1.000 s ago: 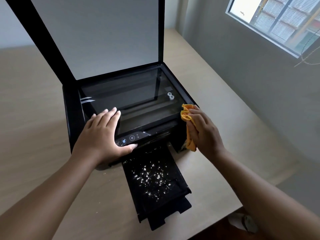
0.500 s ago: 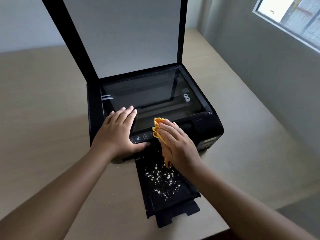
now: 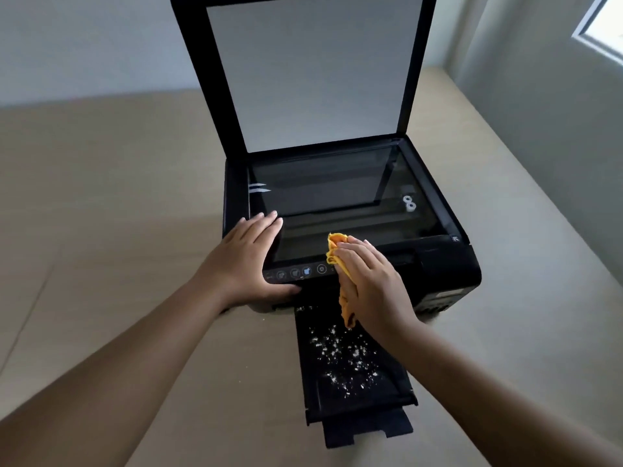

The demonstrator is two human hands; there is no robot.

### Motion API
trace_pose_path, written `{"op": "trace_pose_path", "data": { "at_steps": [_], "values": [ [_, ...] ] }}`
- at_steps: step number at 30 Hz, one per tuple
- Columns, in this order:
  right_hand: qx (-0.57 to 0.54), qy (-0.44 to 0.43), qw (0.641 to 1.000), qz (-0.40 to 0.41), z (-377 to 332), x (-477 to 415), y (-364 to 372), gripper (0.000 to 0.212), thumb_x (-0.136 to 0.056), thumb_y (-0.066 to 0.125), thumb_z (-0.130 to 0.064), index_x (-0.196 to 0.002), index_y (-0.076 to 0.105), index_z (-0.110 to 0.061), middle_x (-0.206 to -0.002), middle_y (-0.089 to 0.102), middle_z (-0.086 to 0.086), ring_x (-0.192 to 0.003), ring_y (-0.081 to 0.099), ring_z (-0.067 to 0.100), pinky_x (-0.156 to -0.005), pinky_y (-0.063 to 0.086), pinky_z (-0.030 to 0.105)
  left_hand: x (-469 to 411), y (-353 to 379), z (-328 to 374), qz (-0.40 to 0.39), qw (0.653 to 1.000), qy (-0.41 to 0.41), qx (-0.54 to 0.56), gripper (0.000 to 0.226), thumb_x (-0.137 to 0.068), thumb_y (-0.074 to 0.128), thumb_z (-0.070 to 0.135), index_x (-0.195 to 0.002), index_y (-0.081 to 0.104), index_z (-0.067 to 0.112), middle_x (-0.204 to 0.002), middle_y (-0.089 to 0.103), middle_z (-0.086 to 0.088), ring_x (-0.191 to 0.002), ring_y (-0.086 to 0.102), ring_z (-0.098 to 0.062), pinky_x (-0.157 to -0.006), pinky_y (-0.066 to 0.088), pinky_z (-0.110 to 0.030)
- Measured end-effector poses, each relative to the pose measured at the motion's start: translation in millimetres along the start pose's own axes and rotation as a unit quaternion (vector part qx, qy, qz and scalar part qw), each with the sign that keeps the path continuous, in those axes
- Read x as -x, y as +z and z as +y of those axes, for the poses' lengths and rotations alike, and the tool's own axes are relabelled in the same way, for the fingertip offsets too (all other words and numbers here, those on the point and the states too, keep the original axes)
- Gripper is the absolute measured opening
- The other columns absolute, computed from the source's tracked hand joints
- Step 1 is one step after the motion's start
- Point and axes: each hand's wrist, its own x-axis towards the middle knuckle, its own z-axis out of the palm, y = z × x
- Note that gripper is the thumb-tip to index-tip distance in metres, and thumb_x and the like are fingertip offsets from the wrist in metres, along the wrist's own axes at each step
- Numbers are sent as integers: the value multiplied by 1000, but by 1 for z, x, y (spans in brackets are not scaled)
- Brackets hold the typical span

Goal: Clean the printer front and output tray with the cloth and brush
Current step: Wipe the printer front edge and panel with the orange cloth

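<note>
1. The printer (image 3: 438, 274) stands on the table (image 3: 101, 197). Its lid (image 3: 313, 72) is raised and the glass (image 3: 323, 190) is uncovered.
2. The left hand (image 3: 246, 261) lies flat on the front left corner. Its fingers are straight and close together, and the thumb lies along the front edge. It holds nothing and seems only to steady the machine.
3. The right hand (image 3: 374, 284) presses the cloth (image 3: 335, 247) on the front edge, just right of the buttons (image 3: 300, 273). The fingers lie nearly straight on top of the cloth. The thumb is hidden, so I cannot tell if it pinches the cloth from below.
4. The cloth is soft and bunched. One end shows above the fingertips and the other hangs under the palm toward the tray (image 3: 354, 399). It will fold and slip easily, so I think a flat palm with light pressure works best.
5. The tray is pulled out toward the person, and white specks (image 3: 344, 355) are scattered over it. It looks thin and stands out unsupported, so it probably bends under force. It is better to wipe it gently.
6. The specks are loose and light. A fast wipe may push them onto the table or into the slot.
7. The glass is fragile and marks easily, so hands should stay on the frame.
8. No brush is in view.
</note>
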Motion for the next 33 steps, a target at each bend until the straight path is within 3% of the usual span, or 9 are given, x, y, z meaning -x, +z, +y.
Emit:
{"op": "trace_pose_path", "data": {
  "at_steps": [6, 11, 14, 18, 23, 27, 29, 31, 33],
  "values": [
    [22, -41, 999, -14, -27, -9, 10, 18, -92, 62, -10, -108, 67, -7, -113, 67, 2, -116, 57, 18, -101, 48, 36, 24, -12, -37, -37, 999, -17, 23, 126, -64, 52, 89, -157, -1, 23, -162, -14, 14, -145, -18, 1, -120, 3, -28],
    [-19, -115, 990, -80, -74, -24, 38, 21, -93, 57, -13, -110, 67, -6, -113, 68, 5, -113, 58, 17, -112, 31, 21, 24, -7, -43, -33, 998, -5, 56, 129, -60, 47, 92, -157, 0, 22, -163, -13, 11, -146, -19, -1, -123, 9, -37],
    [-32, -110, 986, -118, -72, -26, 34, 30, -96, 51, -22, -120, 65, -9, -122, 66, 2, -121, 55, 15, -111, 36, 24, 21, -6, -49, -29, 997, 19, 65, 134, -57, 35, 100, -157, -1, 19, -163, -12, 10, -146, -18, -3, -123, 5, -36],
    [-16, -78, 992, -100, -69, -20, 38, 29, -96, 55, -19, -123, 64, -12, -127, 64, -1, -128, 51, 12, -109, 40, 31, 21, -1, -55, -14, 996, 45, 70, 132, -59, 34, 100, -157, -1, 18, -162, -12, 9, -147, -18, -5, -122, -3, -34],
    [-6, -56, 991, -117, -91, -20, 54, 36, -98, 44, -29, -128, 61, -17, -133, 61, -4, -134, 46, 10, -116, 29, 31, 18, 4, -60, -5, 996, 55, 66, 129, -61, 32, 96, -157, 5, 13, -164, -4, 1, -150, -11, -13, -123, 2, -41],
    [13, 18, 999, -37, -66, -5, 34, 28, -97, 54, -20, -122, 64, -13, -129, 63, -1, -132, 48, 13, -114, 34, 31, 16, 2, -63, -19, 997, 78, -12, 136, -57, 14, 103, -156, -4, 13, -164, -10, -1, -149, -17, -14, -121, -10, -36],
    [22, 89, 995, 38, -56, 6, 24, 25, -95, 59, -12, -119, 66, -9, -124, 64, 4, -124, 56, 14, -105, 45, 30, 14, 0, -62, -23, 996, 81, -38, 135, -56, 8, 103, -156, -7, 12, -164, -13, -2, -149, -18, -15, -119, -15, -35],
    [-54, 190, 975, 104, -59, 12, 12, 21, -97, 55, -8, -116, 65, -8, -109, 68, 12, -87, 70, 15, -73, 59, 32, 11, -3, -58, -33, 995, 78, -46, 138, -51, 0, 102, -155, -11, 13, -163, -18, -3, -149, -19, -16, -119, -15, -36],
    [-125, 265, 939, 181, -66, 14, 2, 18, -100, 51, -11, -114, 62, -11, -95, 65, 17, -52, 66, 19, -43, 54, 34, 7, -5, -52, -48, 995, 77, -50, 138, -46, -6, 102, -153, -18, 15, -158, -29, -1, -147, -22, -16, -119, -15, -38]
  ]
}}
